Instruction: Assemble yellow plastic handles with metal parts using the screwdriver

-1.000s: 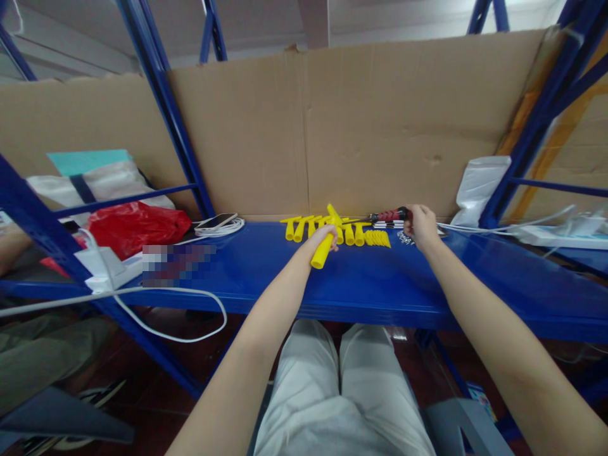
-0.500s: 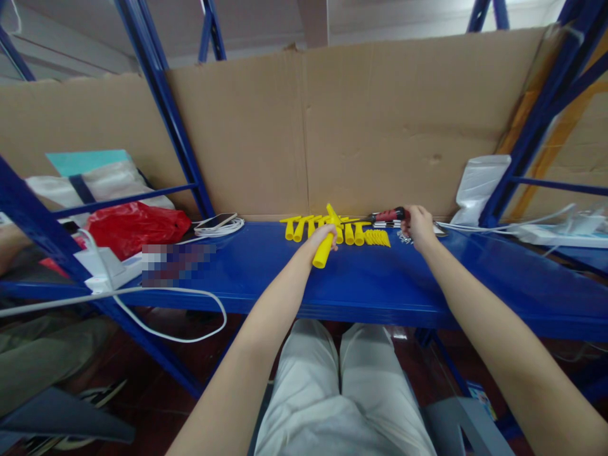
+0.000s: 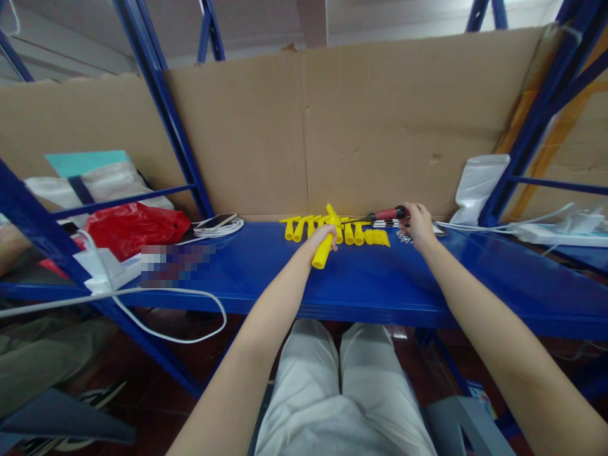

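My left hand is wrapped round a yellow T-shaped plastic handle, its round tube end tilted toward me. In my right hand is a screwdriver with a red and black grip, held level and pointing left. The screwdriver's shaft reaches the head of the held yellow piece; whether the tip sits in a screw is too small to tell. Behind my left hand stands a row of similar yellow pieces. Flat yellow parts lie stacked to their right, and small metal bits are scattered below my right hand.
The blue shelf has a cardboard sheet along its back. A phone with a coiled white cable, a red bag and a power strip are at left. A white pouch leans at right. Another person's leg shows at lower left.
Almost nothing differs. The screwdriver and my right hand have shifted very slightly, while my left hand keeps the yellow piece in the same place.
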The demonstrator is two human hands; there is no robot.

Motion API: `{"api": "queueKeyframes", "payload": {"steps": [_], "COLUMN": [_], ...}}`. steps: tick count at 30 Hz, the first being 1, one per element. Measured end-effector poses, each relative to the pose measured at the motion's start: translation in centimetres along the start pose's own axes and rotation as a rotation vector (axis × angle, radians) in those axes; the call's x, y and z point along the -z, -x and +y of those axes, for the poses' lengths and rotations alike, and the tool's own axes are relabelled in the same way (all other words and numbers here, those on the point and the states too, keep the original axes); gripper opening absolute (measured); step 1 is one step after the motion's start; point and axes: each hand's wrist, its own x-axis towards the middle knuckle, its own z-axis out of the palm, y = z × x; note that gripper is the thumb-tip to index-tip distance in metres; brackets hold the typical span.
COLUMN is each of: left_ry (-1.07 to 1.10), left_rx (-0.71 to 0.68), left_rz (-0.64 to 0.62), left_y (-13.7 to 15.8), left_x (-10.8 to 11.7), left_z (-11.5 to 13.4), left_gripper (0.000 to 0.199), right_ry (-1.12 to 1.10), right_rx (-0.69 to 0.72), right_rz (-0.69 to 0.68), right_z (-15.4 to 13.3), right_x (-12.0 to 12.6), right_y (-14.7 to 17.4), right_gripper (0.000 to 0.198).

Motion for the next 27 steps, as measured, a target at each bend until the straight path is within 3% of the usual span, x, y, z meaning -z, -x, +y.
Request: {"api": "queueKeyframes", "payload": {"steps": [15, 22, 27], "left_ry": [0.024, 0.011, 0.026], "left_rx": [0.004, 0.011, 0.004], "left_rz": [-0.010, -0.001, 0.011], "left_y": [0.3, 0.3, 0.1], "left_x": [0.1, 0.2, 0.2], "left_z": [0.3, 0.3, 0.2], "left_gripper": [0.024, 0.020, 0.021], "right_ry": [0.035, -0.010, 0.010], "right_rx": [0.015, -0.064, -0.101], "right_rz": [-0.008, 0.007, 0.006], "right_z": [-0.1, -0.8, -0.9], "right_x": [0.0, -0.3, -0.5], "right_y": [0.3, 0.8, 1.0], "right_gripper": [0.033, 0.015, 0.023]}}
